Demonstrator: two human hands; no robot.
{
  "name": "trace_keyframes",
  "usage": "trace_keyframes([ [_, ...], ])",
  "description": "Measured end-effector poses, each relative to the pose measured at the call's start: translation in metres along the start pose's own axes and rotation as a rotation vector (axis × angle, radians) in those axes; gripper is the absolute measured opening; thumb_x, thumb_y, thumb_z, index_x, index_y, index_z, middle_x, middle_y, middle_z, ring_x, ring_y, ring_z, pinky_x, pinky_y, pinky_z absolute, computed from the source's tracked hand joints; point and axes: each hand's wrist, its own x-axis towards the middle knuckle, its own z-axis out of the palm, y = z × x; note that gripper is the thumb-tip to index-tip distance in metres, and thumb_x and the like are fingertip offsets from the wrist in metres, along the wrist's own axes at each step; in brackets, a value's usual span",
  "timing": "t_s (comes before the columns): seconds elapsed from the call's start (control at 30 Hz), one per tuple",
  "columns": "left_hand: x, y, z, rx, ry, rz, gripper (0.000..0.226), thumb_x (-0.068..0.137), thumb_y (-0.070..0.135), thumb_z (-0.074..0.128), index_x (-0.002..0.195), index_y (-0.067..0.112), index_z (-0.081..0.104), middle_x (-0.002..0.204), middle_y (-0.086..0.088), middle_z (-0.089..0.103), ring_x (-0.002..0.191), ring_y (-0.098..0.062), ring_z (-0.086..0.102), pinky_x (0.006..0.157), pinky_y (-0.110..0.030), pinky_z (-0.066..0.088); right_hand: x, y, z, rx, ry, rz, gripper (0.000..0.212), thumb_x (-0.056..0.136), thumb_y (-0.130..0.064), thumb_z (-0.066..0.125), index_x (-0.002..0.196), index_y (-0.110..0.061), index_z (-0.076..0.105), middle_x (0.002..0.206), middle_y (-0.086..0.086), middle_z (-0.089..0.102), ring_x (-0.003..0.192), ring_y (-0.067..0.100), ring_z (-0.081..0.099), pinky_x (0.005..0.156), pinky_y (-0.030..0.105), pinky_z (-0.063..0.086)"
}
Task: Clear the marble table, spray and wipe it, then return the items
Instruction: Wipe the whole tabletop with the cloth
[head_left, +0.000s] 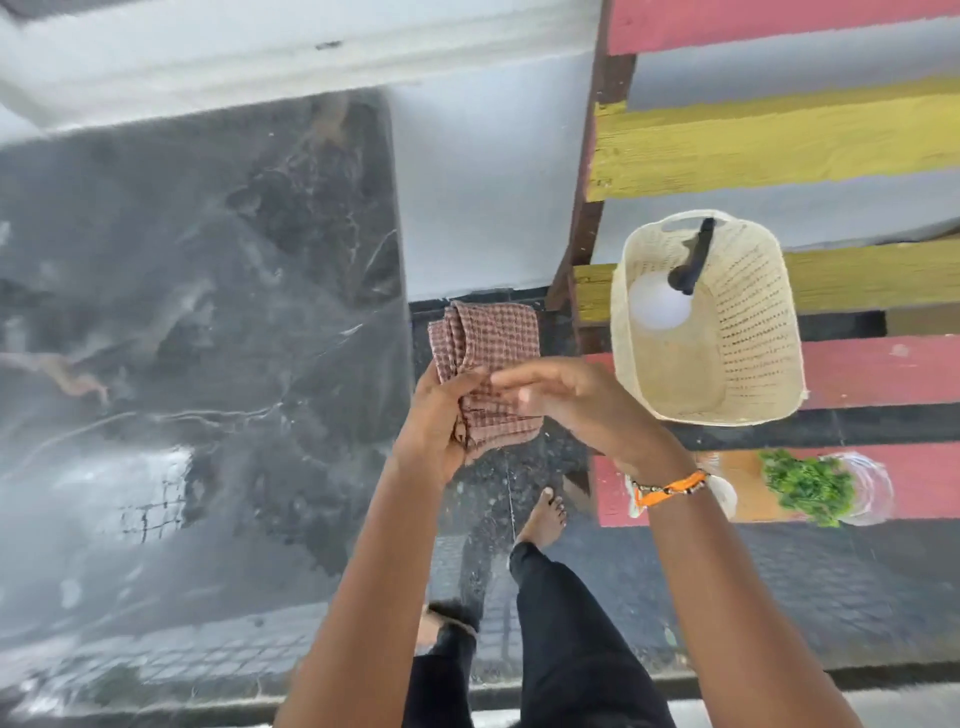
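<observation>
**Cloth held in both hands beside the marble table**

The left hand (441, 415) grips a folded pink-and-brown checked cloth (485, 358), its fingers (467, 376) curled around the cloth's left edge. The right hand (566, 400) lies flat over the lower part of the cloth with its fingers (511, 382) stretched out and loose, touching the fabric but not closed on it. An orange beaded bracelet (670, 488) circles the right wrist.

Left of the left fingers stretches the dark grey marble table (182, 338) with pale veins; its glossy top looks wet in streaks and carries nothing.

Right of the right fingers, a cream woven plastic basket (748, 358) stands on a bench of red and yellow painted wooden slats (831, 140). Inside the basket stands a white spray bottle with a black trigger head (665, 301), close to its left wall.

Below the basket and just beyond the right wrist, a clear glass vase of green leaves (815, 486) rests on the same bench.

Under the hands, black trousers (566, 623) and a bare foot (545, 514) show against the dark stone floor (779, 582).
</observation>
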Motion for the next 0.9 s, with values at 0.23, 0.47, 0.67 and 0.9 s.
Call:
trace_keyframes([
  [0.23, -0.082, 0.014, -0.122, -0.209, 0.076, 0.077, 0.028, 0.087, -0.001, 0.042, 0.108, 0.011, 0.056, 0.092, -0.014, 0.068, 0.08, -0.029, 0.068, 0.071, -0.048, 0.058, 0.023, -0.026, 0.121, 0.132, 0.286, 0.13, 0.011, 0.09, -0.014, 0.054, 0.091, -0.02, 0.064, 0.093, -0.005, 0.064, 0.093, 0.011, 0.06, 0.084, 0.026, 0.051],
  [0.47, -0.167, 0.017, -0.252, -0.273, 0.106, 0.13, 0.03, 0.081, -0.005, 0.035, 0.094, 0.009, 0.058, 0.073, -0.009, 0.071, 0.064, -0.023, 0.07, 0.051, -0.037, 0.057, 0.012, -0.068, 0.281, 0.246, -0.061, 0.161, 0.013, 0.089, -0.024, 0.06, 0.096, -0.014, 0.064, 0.097, 0.002, 0.07, 0.084, 0.011, 0.066, 0.071, 0.026, 0.05],
  [0.67, -0.214, 0.013, -0.362, -0.262, 0.289, 0.131, 0.023, 0.091, 0.022, 0.049, 0.087, 0.01, 0.068, 0.072, -0.002, 0.072, 0.063, -0.015, 0.069, 0.056, -0.029, 0.057, 0.005, -0.118, 0.392, 0.244, -0.206, 0.102, 0.019, 0.085, -0.003, 0.058, 0.102, -0.012, 0.056, 0.098, 0.011, 0.065, 0.085, 0.022, 0.064, 0.076, 0.037, 0.053],
  [0.9, -0.257, 0.023, -0.443, -0.241, 0.371, 0.286, 0.017, 0.093, 0.026, 0.047, 0.094, 0.022, 0.064, 0.082, 0.006, 0.071, 0.071, -0.011, 0.067, 0.054, -0.026, 0.054, 0.03, -0.163, 0.481, 0.179, -0.232, 0.101, 0.018, 0.083, 0.002, 0.056, 0.098, -0.009, 0.057, 0.09, 0.01, 0.064, 0.076, 0.021, 0.063, 0.065, 0.031, 0.05],
])
